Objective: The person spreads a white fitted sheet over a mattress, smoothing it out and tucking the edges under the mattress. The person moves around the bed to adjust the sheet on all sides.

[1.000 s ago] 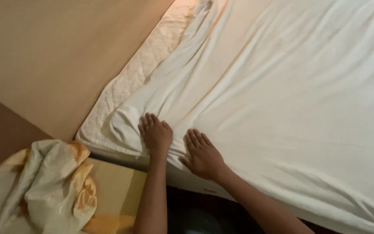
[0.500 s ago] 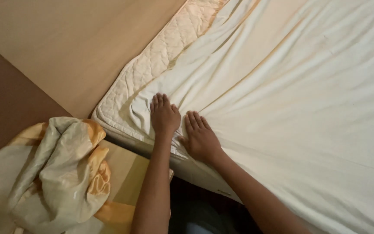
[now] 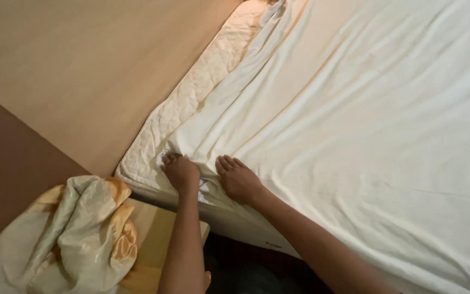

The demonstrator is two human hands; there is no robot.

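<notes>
Left hand (image 3: 180, 172) and right hand (image 3: 239, 178) flat, palms down, just apart on white sheet (image 3: 354, 125) at mattress (image 3: 191, 103) corner (nothing gripped).

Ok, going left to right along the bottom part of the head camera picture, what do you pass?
Crumpled cloth → wooden nightstand → left hand → right hand → white sheet.

Bedroom: mattress (image 3: 191, 103) w/ white sheet (image 3: 365, 125), nightstand (image 3: 153, 234) by wall (image 3: 82, 65)
</notes>
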